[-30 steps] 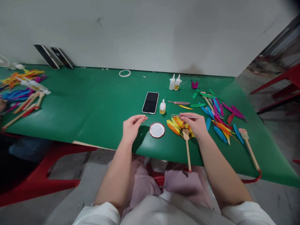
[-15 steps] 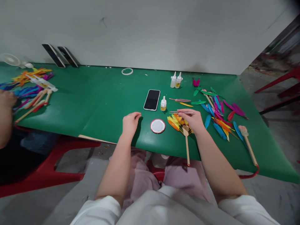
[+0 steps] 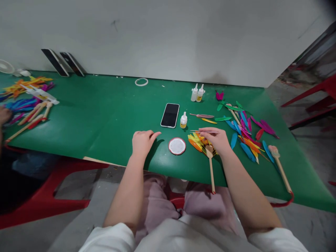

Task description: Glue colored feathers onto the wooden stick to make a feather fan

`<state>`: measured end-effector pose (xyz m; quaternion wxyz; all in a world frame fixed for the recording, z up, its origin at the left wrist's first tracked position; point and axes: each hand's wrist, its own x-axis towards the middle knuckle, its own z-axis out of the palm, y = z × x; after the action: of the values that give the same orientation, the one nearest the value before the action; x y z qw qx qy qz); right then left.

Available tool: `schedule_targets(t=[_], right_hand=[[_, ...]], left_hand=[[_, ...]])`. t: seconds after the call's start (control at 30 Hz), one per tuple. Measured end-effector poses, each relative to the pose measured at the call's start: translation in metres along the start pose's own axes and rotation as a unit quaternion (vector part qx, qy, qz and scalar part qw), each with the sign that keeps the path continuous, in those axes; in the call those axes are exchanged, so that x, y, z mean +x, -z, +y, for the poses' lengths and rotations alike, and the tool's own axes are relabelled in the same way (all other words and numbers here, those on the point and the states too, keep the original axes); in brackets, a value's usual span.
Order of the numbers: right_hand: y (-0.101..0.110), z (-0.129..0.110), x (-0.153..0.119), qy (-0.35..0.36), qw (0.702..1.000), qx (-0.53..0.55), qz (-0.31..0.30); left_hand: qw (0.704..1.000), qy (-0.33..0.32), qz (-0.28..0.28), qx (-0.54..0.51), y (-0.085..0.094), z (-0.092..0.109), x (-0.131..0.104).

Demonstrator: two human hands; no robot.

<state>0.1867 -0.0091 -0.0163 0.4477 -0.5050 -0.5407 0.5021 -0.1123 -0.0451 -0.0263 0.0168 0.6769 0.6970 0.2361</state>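
Tweezers (image 3: pixel 197 131) are pinched in my right hand (image 3: pixel 217 139), their tips pointing left above a feather fan (image 3: pixel 197 141) in yellow and orange. The fan's wooden handle (image 3: pixel 211 171) reaches past the table's front edge. My right fingers cover part of the feathers. My left hand (image 3: pixel 142 143) is at the table, thumb stretched out and holding nothing; its other fingers are partly hidden. Between the hands lies a round white lid (image 3: pixel 177 146) with a red rim. A small glue bottle (image 3: pixel 183 120) stands upright behind it.
A phone (image 3: pixel 170 115) lies beside the bottle; two more bottles (image 3: pixel 197 93) stand farther back. Loose coloured feathers (image 3: pixel 248 134) and a wooden-handled piece (image 3: pixel 281 169) lie at right. Another person's hand (image 3: pixel 4 115) is at far left, by more feathers (image 3: pixel 22 105).
My left thumb has moved out from the fingers, and the left hand has shifted slightly left. The right hand keeps the tweezers over the fan. The view has tilted a little.
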Motion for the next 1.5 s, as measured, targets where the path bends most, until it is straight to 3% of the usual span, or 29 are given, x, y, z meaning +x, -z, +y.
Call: schedule_targets(t=[0.1,0.23,0.33,0.5,0.63,0.77,0.87,0.93,1.03,1.17,1.3,1.4,1.5], right_hand=[[0.0,-0.001,-0.001,-0.004,1.0,-0.009,-0.004],[-0.001,-0.002,-0.002,-0.002,1.0,-0.022,-0.001],[-0.001,-0.001,-0.002,-0.002,1.0,-0.024,-0.005],[0.0,0.0,-0.002,0.008,1.0,-0.022,-0.01],[-0.002,0.0,-0.004,0.041,0.999,-0.002,-0.035],[-0.008,-0.001,-0.006,0.066,0.996,0.005,-0.065],[-0.016,-0.009,-0.006,0.06,0.995,0.026,-0.074],[-0.022,-0.017,-0.004,0.06,0.995,0.045,-0.073],[-0.031,-0.027,0.001,0.086,0.991,0.083,-0.059],[-0.039,-0.03,0.006,0.095,0.984,0.144,-0.04],[-0.041,-0.028,0.001,0.087,0.986,0.141,-0.03],[-0.041,-0.028,-0.003,0.091,0.988,0.118,-0.046],[-0.041,-0.028,-0.003,0.095,0.989,0.096,-0.059]], left_hand=[[1.0,-0.014,-0.005,-0.018,0.003,-0.005,0.001],[0.999,0.015,0.017,-0.025,0.005,-0.012,0.0],[0.999,0.029,0.03,-0.013,0.005,-0.008,0.0],[1.0,-0.016,0.019,-0.019,-0.001,0.005,0.0],[0.994,-0.048,0.083,-0.046,-0.008,0.004,0.002],[0.987,-0.032,0.142,-0.07,-0.01,0.002,0.001],[0.984,-0.028,0.147,-0.092,-0.004,0.011,0.0],[0.981,-0.056,0.112,-0.15,0.005,0.025,0.003],[0.958,-0.092,0.028,-0.269,0.022,0.051,0.015],[0.931,-0.093,0.0,-0.354,0.032,0.075,0.031],[0.876,0.001,-0.049,-0.48,0.016,0.075,0.028],[0.825,0.059,-0.053,-0.56,0.003,0.069,0.021],[0.807,0.074,-0.068,-0.582,-0.001,0.067,0.02]])
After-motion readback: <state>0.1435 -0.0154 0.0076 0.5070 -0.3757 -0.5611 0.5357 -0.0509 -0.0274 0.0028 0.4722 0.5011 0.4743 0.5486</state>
